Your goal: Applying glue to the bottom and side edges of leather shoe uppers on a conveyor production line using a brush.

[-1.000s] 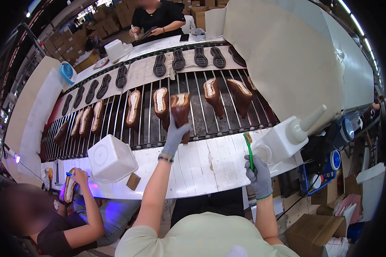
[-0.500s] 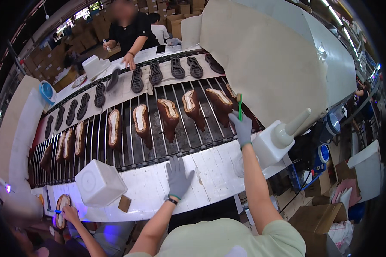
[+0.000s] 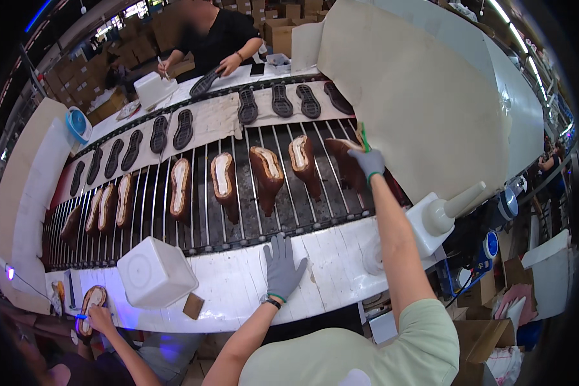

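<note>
The right hand (image 3: pixel 370 162) is gripping a green brush (image 3: pixel 365 139) at a brown shoe upper (image 3: pixel 345 161) on the conveyor (image 3: pixel 202 247); the left hand (image 3: pixel 284 270) is resting on the table (image 3: pixel 338 257), fingers spread. Dark soles (image 3: pixel 248 107) are lying separate; how many uppers are brushed isn't showing

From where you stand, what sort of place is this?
Probably a shoe factory: brown upturned shoe uppers rest on a metal-bar rack, black treaded soles lie on a beige cloth strip, and brown cardboard boxes are stacked behind.
</note>
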`<state>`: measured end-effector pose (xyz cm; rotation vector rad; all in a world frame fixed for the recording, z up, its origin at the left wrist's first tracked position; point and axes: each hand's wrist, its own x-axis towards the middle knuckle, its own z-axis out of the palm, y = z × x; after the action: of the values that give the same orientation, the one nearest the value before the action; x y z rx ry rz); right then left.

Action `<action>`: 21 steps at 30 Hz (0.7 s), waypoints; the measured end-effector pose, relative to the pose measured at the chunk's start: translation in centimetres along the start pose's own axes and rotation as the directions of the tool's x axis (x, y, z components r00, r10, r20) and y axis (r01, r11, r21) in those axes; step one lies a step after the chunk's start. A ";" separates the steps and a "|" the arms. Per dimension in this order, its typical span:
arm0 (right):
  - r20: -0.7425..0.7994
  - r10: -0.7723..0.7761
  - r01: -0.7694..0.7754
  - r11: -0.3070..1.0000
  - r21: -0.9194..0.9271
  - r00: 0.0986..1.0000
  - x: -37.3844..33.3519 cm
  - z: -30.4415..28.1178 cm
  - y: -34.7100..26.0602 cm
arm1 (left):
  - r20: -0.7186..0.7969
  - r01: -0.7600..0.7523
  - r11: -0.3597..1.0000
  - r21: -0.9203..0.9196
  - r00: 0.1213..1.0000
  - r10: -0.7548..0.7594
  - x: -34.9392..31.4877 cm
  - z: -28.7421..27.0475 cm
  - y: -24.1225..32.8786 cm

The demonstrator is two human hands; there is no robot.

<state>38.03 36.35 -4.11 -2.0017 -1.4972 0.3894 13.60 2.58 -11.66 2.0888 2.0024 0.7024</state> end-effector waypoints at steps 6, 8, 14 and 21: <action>0.158 -0.164 0.076 0.889 0.451 0.974 -7.8 -10.1 -2.4 | 0.007 0.016 0.992 -0.128 1.000 -0.015 0.2 -0.3 0.2; 0.238 -0.236 0.043 0.789 0.613 0.942 -13.0 -13.8 -3.5 | 0.034 0.081 0.863 -0.499 0.997 -0.074 1.3 -0.8 1.0; 0.453 -0.356 -0.116 0.668 0.735 0.817 -24.9 -21.3 -0.2 | 0.116 0.014 -0.274 -0.961 0.926 -0.360 -0.7 -5.9 8.7; 0.144 -0.119 0.136 0.984 -0.117 0.982 -29.6 -20.2 10.5 | -0.456 -0.185 0.886 -0.424 0.889 -0.032 -8.7 -1.8 3.5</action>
<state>47.90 0.77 1.52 -1.9961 -1.7657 0.3932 16.04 -6.63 -10.44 1.8367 1.7007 1.6318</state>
